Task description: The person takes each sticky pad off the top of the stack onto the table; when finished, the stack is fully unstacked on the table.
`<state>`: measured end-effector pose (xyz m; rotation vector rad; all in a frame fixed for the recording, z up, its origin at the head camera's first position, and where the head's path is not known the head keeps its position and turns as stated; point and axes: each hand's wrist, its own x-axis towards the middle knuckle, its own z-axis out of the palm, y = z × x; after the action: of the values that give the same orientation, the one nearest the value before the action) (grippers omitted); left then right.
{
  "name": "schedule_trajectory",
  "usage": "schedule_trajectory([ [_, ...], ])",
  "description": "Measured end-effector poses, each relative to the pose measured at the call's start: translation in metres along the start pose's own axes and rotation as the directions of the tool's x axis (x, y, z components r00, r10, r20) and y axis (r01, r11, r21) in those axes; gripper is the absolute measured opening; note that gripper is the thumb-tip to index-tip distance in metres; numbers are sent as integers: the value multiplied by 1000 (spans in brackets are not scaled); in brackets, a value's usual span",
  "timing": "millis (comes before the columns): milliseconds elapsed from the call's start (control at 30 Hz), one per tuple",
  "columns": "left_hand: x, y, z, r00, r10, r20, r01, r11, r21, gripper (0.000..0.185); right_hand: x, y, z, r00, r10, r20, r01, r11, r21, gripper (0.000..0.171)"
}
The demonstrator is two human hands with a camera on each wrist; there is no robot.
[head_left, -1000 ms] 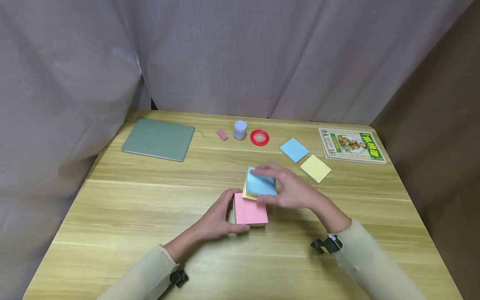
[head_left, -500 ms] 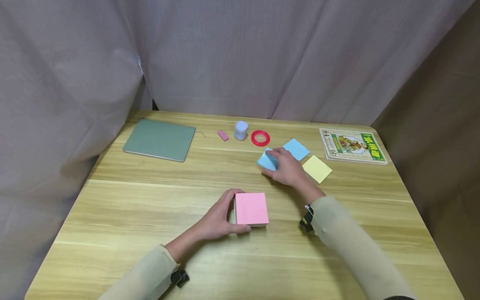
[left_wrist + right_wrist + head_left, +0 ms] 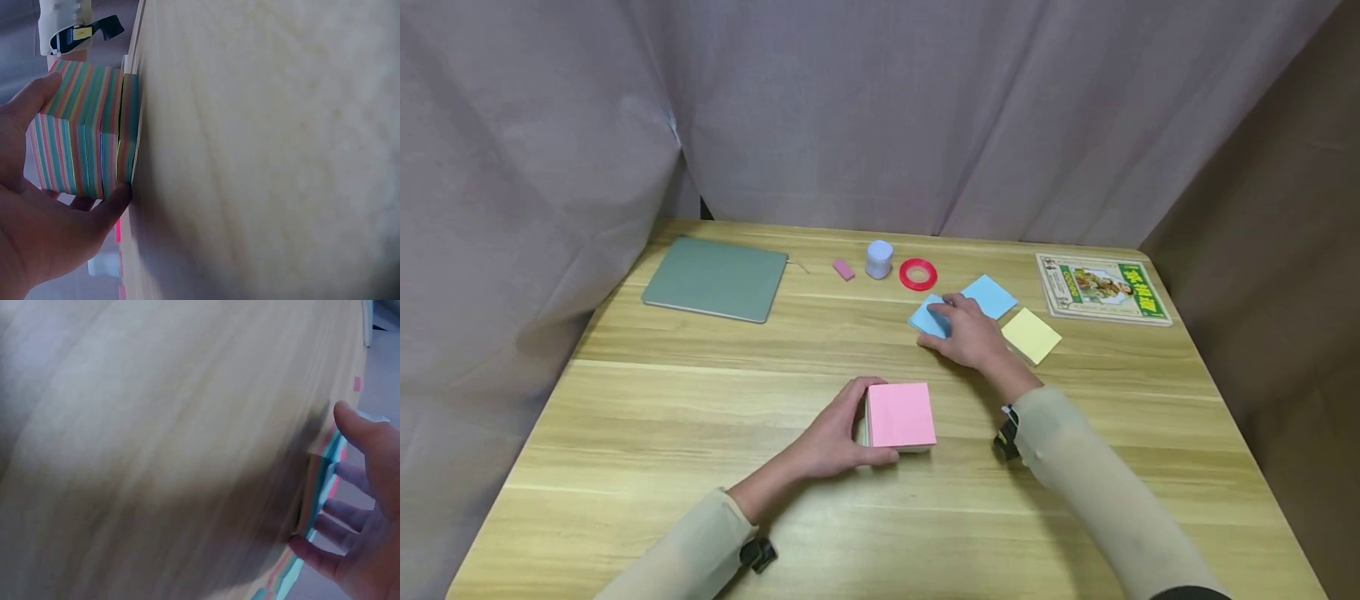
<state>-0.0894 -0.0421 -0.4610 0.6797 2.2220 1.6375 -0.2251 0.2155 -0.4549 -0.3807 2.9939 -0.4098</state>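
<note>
Our left hand (image 3: 835,437) curls around the near-left edge of the thick sticky-note block (image 3: 901,415), pink on top and striped in many colours down its side, thumb and fingers gripping it where it sits on the wooden table (image 3: 662,417) near the front middle. Our right hand (image 3: 970,332) reaches farther back and rests, fingers lightly bent, on a thin blue-topped sticky-note pad (image 3: 927,317) lying on the table just beside a loose blue note (image 3: 992,296) and near a yellow note (image 3: 1032,335); the right wrist view shows the fingers around the pad's edge. To do this well, we judge that the pad should be set down flat and square, clear of its neighbours, and the fingers lifted off straight so that it does not drag, while the left hand steadies the block.
</note>
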Motion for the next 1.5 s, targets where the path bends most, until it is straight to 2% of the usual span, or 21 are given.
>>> schedule_trajectory([
  [67, 1, -8, 0, 1000, -1, 8, 1, 1000, 16, 86, -1, -3, -2, 1000, 0, 2, 0, 1000, -1, 70],
  [200, 3, -12, -2, 999, -2, 32, 0, 998, 62, 88, -10, -17, -14, 999, -40, -25, 41, 999, 21, 67],
  [333, 4, -10, -6, 999, 0, 40, -6, 991, 136, 90, -29, -41, -31, 984, -179, -16, 180, 977, 111, 64],
  [400, 4, -10, -7, 999, 2, 45, -10, 986, 164, 91, -43, -55, -38, 962, -270, 27, 262, 950, 169, 64],
  [500, 4, -9, -7, 998, 8, 57, -19, 982, 187, 93, -67, -71, -43, 912, -396, 104, 365, 902, 231, 67],
  [600, 4, -8, -6, 998, 13, 58, -25, 980, 196, 93, -90, -82, -42, 872, -469, 143, 429, 871, 240, 75],
  [700, 3, -8, -6, 998, 19, 53, -29, 980, 196, 92, -106, -88, -37, 848, -509, 147, 476, 854, 209, 87],
  [800, 2, -9, -6, 998, 33, 48, -41, 981, 188, 90, -114, -90, -31, 835, -535, 129, 513, 841, 171, 89],
  [1033, 2, -11, -5, 999, 27, 45, -35, 980, 194, 89, -118, -90, -23, 851, -516, 99, 507, 856, 104, 79],
  [1233, 3, -12, -5, 999, 26, 43, -33, 983, 183, 90, -118, -88, -31, 864, -497, 81, 491, 867, 85, 76],
  [1367, 3, -13, -5, 999, 27, 41, -34, 982, 184, 89, -118, -78, -43, 904, -425, 52, 415, 899, 137, 77],
  [1500, 4, -12, -5, 999, 7, 45, -15, 983, 184, 86, -111, -50, -49, 957, -290, -8, 287, 945, 159, 77],
])
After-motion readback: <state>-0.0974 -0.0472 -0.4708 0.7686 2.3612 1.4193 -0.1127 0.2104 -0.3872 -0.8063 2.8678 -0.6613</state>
